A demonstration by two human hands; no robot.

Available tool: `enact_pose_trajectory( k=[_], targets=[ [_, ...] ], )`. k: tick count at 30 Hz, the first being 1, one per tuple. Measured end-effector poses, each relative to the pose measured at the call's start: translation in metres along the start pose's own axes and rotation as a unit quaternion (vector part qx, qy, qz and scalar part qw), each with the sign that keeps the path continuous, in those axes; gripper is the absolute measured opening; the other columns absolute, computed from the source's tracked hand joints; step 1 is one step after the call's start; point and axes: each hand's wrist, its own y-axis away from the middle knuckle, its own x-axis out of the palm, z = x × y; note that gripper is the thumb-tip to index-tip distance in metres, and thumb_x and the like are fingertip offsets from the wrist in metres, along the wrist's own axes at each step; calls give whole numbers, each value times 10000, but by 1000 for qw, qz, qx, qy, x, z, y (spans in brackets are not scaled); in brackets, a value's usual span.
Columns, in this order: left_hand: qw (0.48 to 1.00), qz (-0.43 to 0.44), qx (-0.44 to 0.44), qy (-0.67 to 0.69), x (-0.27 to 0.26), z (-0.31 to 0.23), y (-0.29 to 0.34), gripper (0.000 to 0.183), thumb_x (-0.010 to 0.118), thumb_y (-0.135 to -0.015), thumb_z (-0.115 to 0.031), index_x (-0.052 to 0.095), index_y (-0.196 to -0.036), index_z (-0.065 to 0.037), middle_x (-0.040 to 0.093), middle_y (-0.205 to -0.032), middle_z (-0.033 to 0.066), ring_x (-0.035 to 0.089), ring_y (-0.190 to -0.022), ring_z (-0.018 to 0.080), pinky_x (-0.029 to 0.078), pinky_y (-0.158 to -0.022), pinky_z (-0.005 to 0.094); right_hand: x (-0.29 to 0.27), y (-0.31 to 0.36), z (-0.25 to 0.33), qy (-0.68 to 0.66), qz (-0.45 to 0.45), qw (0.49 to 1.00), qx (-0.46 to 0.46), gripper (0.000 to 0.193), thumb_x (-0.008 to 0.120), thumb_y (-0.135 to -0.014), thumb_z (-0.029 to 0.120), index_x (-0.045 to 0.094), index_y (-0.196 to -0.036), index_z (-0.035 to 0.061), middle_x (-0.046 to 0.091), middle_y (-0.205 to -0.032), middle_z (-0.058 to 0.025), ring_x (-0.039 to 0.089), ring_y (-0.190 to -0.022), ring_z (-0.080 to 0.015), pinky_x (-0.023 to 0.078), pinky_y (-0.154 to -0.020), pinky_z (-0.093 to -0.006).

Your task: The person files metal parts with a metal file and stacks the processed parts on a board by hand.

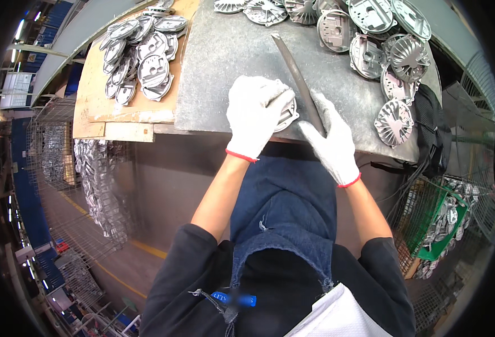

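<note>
Both my hands wear white knit gloves with red cuffs. My left hand is closed over a round cast metal part near the front edge of the grey metal tabletop; most of that part is hidden under the glove. In my right hand is a long, flat metal file, gripped at its near end. It slants away and to the left, its far tip over the tabletop. The file lies just right of the part; whether they touch I cannot tell.
Round cast parts pile up at the back right, and more are stacked on the wooden board at left. A black cloth or bag hangs at the right edge. Wire cages with parts stand on both sides below, one holding a green bin.
</note>
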Motion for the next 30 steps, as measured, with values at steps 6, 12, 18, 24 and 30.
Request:
enact_pose_trajectory(
  k=[6,12,18,24,30],
  targets=[
    [979,-28,195,-49,0,7,3,139,885,-866,-236,906,-961,-137,826,-969,38,728,-1033,286,574,-943,411,-34,4,31,132,-15,990,-37,634,771,-1072,202,571,-1650,38,702,-1558,-204,705,-1413,-321,528,-1189,-397],
    [995,-11,96,-28,4,8,5,135,877,-863,-265,896,-933,-151,835,-991,30,730,-1009,291,572,-963,417,-44,20,49,210,14,971,-111,652,779,-1064,179,570,-1678,119,758,-1428,-228,815,-1139,-345,616,-1004,-407],
    [979,-25,192,-67,2,9,7,151,865,-873,-282,898,-965,-166,835,-1000,5,712,-1061,266,554,-981,418,-50,27,60,193,16,976,-94,627,785,-1049,146,617,-1653,148,800,-1334,-220,849,-1033,-311,639,-912,-387],
    [991,18,114,-60,3,6,3,162,882,-856,-287,898,-973,-176,833,-1045,-7,694,-1092,270,529,-1026,425,-43,30,54,245,26,961,-126,622,795,-1050,182,623,-1648,166,816,-1253,-224,844,-962,-357,640,-860,-412],
    [993,34,96,-55,0,7,7,199,900,-864,-304,909,-1000,-159,832,-1061,6,707,-1147,281,532,-1056,422,-46,33,57,186,-12,976,-117,636,802,-1050,190,612,-1656,169,822,-1248,-217,836,-1066,-358,649,-901,-388]
  ],
)
